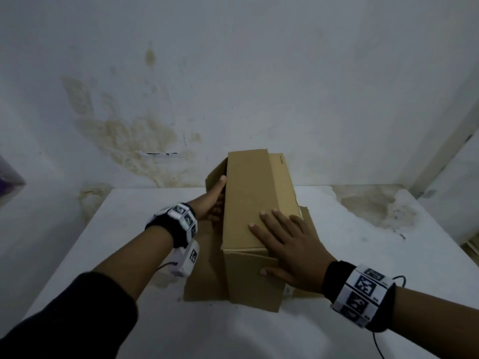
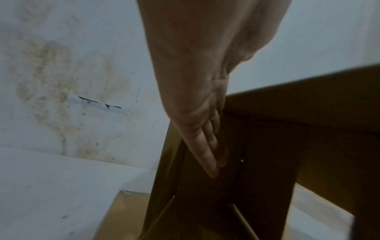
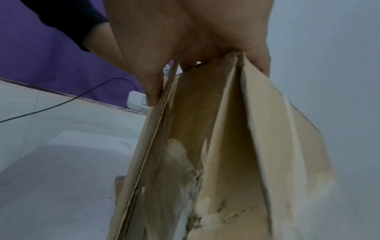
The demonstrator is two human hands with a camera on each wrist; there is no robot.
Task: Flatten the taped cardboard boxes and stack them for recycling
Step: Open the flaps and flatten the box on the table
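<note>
A long brown cardboard box [image 1: 254, 198] lies on the white table [image 1: 103, 255], on top of a flattened cardboard sheet [image 1: 204, 281]. My left hand [image 1: 211, 200] rests against the box's left side, fingers [image 2: 205, 146] straight along the cardboard [image 2: 287, 129] and thumb at the top edge. My right hand [image 1: 285, 244] lies flat on the top panel near the front right corner, fingers spread, thumb down on the near end flap. In the right wrist view the box [image 3: 226, 146] has torn inner flaps, and my thumb [image 3: 152, 91] lies along one flap edge.
A stained white wall stands just behind the table. A purple object [image 1: 7, 174] sits at the far left edge. A thin black cable [image 1: 378, 343] hangs from my right wristband. The flat sheet [image 2: 123, 211] juts out left of the box.
</note>
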